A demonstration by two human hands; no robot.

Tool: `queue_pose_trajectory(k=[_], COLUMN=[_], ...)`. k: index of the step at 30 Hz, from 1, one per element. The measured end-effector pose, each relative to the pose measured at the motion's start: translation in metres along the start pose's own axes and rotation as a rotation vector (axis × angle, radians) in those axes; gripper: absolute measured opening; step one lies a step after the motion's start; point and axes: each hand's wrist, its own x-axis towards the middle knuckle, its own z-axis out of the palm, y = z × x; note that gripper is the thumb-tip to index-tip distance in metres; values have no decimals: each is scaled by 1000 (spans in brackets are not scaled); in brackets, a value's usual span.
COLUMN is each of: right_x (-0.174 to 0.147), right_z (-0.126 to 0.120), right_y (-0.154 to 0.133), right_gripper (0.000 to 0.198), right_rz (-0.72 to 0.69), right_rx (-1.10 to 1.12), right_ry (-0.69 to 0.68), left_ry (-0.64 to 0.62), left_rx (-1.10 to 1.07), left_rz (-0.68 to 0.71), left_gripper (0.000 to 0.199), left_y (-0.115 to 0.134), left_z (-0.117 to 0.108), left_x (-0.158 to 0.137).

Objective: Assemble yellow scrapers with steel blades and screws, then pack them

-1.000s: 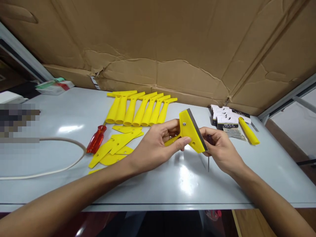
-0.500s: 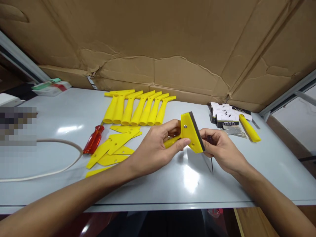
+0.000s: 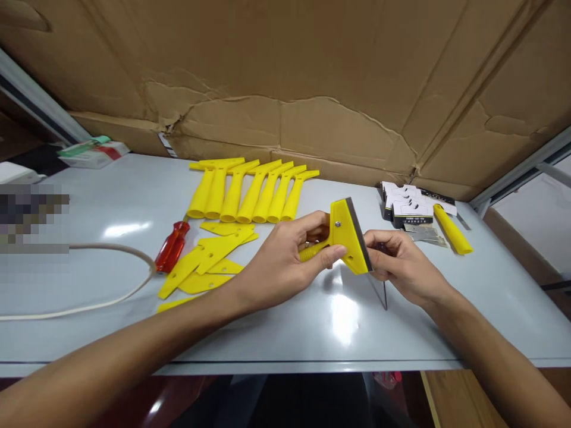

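Head view: left hand (image 3: pixel 288 264) has the yellow scraper (image 3: pixel 345 244), up off the table (image 3: pixel 285 342), centre-right of frame. Left fingers pinch it, thumb flat on the near face, the rest curled behind around the ribbed grip. Head is tilted, dark metal blade (image 3: pixel 359 235) along its right edge, one screw (image 3: pixel 338 224) seated near the top, a hole lower down. Right hand (image 3: pixel 405 267) is at the blade's lower end, fingers curled around a dark-handled tool, thin shaft (image 3: pixel 385 295) pointing down; can't tell if the fingertips also touch the blade. Behind and left: row of seven yellow handles (image 3: pixel 250 199), hollow ends toward the person. In front of them, flat yellow plates (image 3: pixel 223 249) overlap in a loose pile, partly behind the left forearm. Red screwdriver handle (image 3: pixel 172 246) sits just left of the pile, pale cable (image 3: pixel 107 299) curving up beside it. Far right: stacked white-and-black boxes (image 3: pixel 413 209), loose metal blades (image 3: pixel 423 233) in front, single yellow handle (image 3: pixel 452 232) beside them. Cardboard (image 3: pixel 285 71) backs the table. Patch at left edge is pixelated, unreadable.
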Motion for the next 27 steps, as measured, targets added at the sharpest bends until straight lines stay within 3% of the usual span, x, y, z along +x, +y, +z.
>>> queue_pose_trajectory(k=[9,16,20,23,27], right_x=[-5,-7,-8,-10,-13], right_z=[1,-1,-4,-22,-71], right_y=[-3,5,-12,-31,-42], right_gripper=[34,25,16,26,17], right_rz=[-1,24,46,-81,-315], right_rx=[-12,-113,34,99,-97], right_ry=[9,57,25,169,476], left_ry=[5,14,-16,-29,-57], left_rx=[44,146,108,71,54], left_rz=[-3,23,-23,-37,-36], left_gripper=[26,22,18,21,22], left_y=[-4,-10,-9,-5,-3], left_z=[-2,-2,-2,-2,-1], left_x=[1,0,-2,-4,-4])
